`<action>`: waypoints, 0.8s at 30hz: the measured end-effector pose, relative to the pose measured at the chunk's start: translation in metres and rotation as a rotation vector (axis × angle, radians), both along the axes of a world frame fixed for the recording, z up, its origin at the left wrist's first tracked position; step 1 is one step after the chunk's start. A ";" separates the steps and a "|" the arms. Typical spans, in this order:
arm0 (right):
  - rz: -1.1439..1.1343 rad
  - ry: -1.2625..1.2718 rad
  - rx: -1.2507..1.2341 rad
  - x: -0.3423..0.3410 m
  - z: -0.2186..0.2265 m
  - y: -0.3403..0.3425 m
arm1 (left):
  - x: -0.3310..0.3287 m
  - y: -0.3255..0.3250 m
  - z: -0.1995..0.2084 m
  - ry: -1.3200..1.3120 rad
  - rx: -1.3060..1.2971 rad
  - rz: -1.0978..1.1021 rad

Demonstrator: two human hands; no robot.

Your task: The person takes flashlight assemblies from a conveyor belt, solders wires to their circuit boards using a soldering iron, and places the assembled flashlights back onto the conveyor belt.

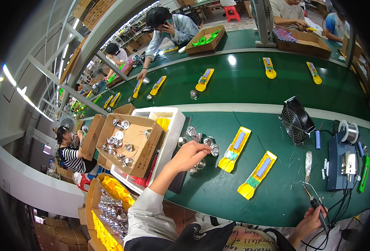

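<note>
My left hand is closed in a pinch at the rim of a small silver reflector cup on the green bench. Several more reflector cups with thin wires lie around those fingers. In my right hand, at the bench's front edge, is a soldering iron, its tip pointing up and left. Between the hands lie two open yellow torch housings, a farther one and a nearer one. Each holds a blue cylindrical battery and a small green circuit board.
At right stand a black fan, a solder wire spool and a blue-grey soldering station with cables. A cardboard box of reflectors rests on a white foam box at left. Beyond, a green conveyor carries yellow housings; co-workers sit there.
</note>
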State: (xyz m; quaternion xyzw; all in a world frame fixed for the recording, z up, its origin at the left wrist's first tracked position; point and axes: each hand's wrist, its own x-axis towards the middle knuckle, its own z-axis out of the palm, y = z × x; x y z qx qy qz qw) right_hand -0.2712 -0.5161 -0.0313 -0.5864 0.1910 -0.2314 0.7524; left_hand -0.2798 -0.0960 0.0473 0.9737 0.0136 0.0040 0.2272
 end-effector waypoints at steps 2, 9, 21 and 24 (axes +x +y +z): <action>0.010 -0.006 -0.029 -0.001 0.001 0.000 | -0.003 0.000 0.000 -0.064 -0.274 -0.010; 0.016 -0.025 -0.072 -0.003 0.011 0.000 | -0.049 -0.057 0.030 -0.204 0.204 -0.035; 0.201 -0.044 0.182 0.011 0.014 0.023 | -0.060 -0.137 -0.071 -0.369 -0.222 0.015; 0.239 -0.045 0.180 0.009 0.013 0.025 | -0.060 -0.149 -0.077 -0.346 -0.559 0.345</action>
